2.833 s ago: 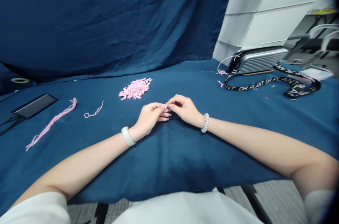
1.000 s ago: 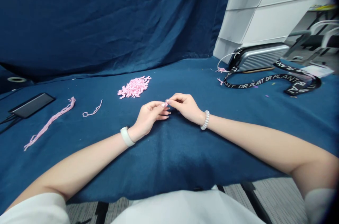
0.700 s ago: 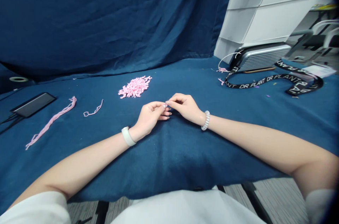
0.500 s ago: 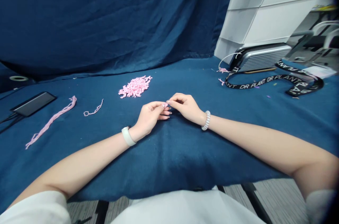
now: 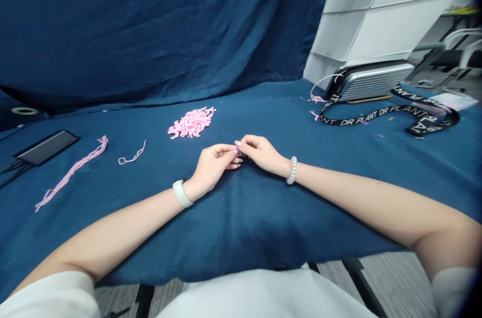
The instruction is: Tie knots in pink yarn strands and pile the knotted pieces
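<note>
My left hand (image 5: 214, 165) and my right hand (image 5: 263, 154) meet fingertip to fingertip above the blue cloth. Each pinches thumb against forefinger on a small bit of pink yarn, which the fingertips mostly cover. The lower fingers of the left hand curl loosely beneath the pinch. Just beyond my hands lies a heap of short, knotted pink yarn pieces (image 5: 192, 122). Off to the left, a single looped strand of pink yarn (image 5: 132, 156) rests near a longer bundle of pink yarn strands (image 5: 73, 171).
At far left lies a dark, phone-like device (image 5: 47, 147) with cables, below a roll of tape (image 5: 24, 111). On the right, a ridged silver case (image 5: 376, 82) stands behind a black lettered lanyard (image 5: 361, 120). A blue curtain (image 5: 150, 27) hangs at the back.
My right hand has shifted slightly left, its fingertips now overlapping the left ones. The pink bit between them shows less than before. Everything on the cloth has stayed put.
</note>
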Available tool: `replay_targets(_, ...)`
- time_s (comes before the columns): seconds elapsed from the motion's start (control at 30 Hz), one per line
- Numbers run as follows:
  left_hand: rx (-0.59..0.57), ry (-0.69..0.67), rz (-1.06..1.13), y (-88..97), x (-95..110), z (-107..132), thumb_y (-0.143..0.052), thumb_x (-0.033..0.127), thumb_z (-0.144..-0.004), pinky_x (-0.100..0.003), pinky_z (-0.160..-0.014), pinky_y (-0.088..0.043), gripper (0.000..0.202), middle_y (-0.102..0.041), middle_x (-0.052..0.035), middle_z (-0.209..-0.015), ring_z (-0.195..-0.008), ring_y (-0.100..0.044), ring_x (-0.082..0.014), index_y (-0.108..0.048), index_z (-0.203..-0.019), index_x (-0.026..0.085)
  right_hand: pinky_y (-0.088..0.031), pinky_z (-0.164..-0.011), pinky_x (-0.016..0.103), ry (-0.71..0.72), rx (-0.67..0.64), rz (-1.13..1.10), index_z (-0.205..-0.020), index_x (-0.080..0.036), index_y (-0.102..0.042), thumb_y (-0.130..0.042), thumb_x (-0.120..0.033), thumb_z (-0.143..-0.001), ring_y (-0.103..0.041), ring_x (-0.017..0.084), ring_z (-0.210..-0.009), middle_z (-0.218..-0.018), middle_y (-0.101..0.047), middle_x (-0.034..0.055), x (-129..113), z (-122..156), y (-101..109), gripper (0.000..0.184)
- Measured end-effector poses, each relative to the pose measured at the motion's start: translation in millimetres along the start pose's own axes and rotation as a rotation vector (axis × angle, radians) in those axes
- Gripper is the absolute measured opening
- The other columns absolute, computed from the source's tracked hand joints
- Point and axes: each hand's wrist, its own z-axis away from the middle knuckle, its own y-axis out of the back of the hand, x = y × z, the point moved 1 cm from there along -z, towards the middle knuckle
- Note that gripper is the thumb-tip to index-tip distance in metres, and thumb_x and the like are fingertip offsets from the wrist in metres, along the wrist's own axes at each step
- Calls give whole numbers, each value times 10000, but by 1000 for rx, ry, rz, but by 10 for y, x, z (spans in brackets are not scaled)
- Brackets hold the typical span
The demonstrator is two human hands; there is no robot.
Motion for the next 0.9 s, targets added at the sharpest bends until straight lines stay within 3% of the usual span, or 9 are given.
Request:
replay_targets(0.4, -2, 59, 124, 19, 18, 3, -650, 307, -732, -245, -595, -540, 216, -664, -61, -735, -632, -640, -132, -652, -805, 104, -328, -564, 236, 25, 34, -101, -648, -151, -513, -513, -381, -827, -399, 87, -559, -591, -467, -27, -9, -8, 14, 291)
replay_targets(0.9, 0, 27, 17, 34, -28, -3, -661, 332, -733, -238, -598, -544, 249, -659, -49, -734, -621, -624, -108, -626, -836, 108, -310, -531, 235, 3, 68, -186, -611, -156, -526, -545, -402, -801, -371, 78, -512, -542, -449, -40, -36, -16, 38, 312)
